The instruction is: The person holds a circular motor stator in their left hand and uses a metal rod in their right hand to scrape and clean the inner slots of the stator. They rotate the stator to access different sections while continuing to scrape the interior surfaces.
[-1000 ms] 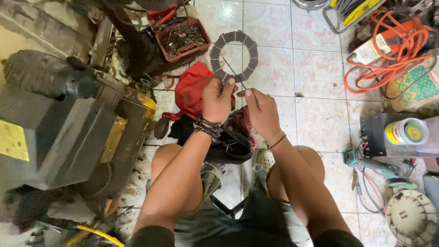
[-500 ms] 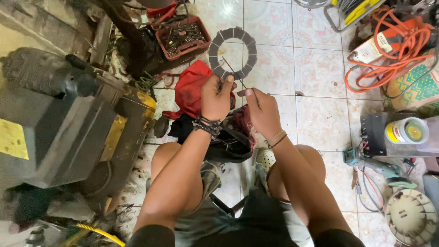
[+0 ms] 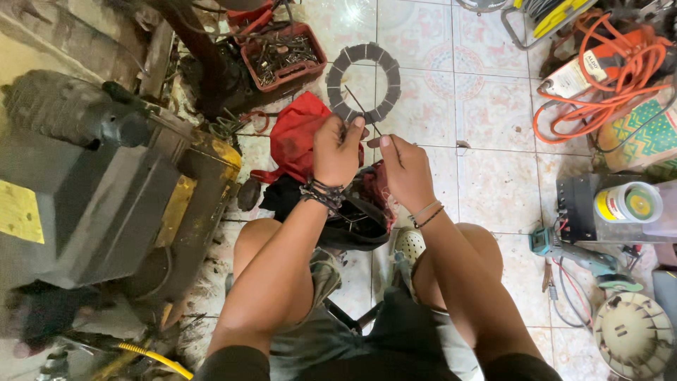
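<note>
My left hand (image 3: 336,149) and my right hand (image 3: 403,168) are raised side by side above a dark motor part with red windings (image 3: 356,212) that sits between my knees. Both pinch a thin dark wire (image 3: 363,113) that runs up and to the left from my fingertips. My left wrist wears dark cord bracelets; my right wrist has thin bands. A red cloth (image 3: 296,137) lies on the floor just left of my left hand. Beyond my fingers a grey segmented ring (image 3: 364,83) lies flat on the tiles.
A big dark machine with yellow panels (image 3: 106,183) fills the left. A red tray of metal bits (image 3: 282,56) sits at the top. An orange cable coil (image 3: 606,70), a black box (image 3: 582,208), a can (image 3: 631,203), a teal tool (image 3: 575,254) and a round fan cover (image 3: 635,331) line the right.
Both hands stay together on the wire with only slight finger shifts. The view has drifted a little, so the ring sits a bit higher.
</note>
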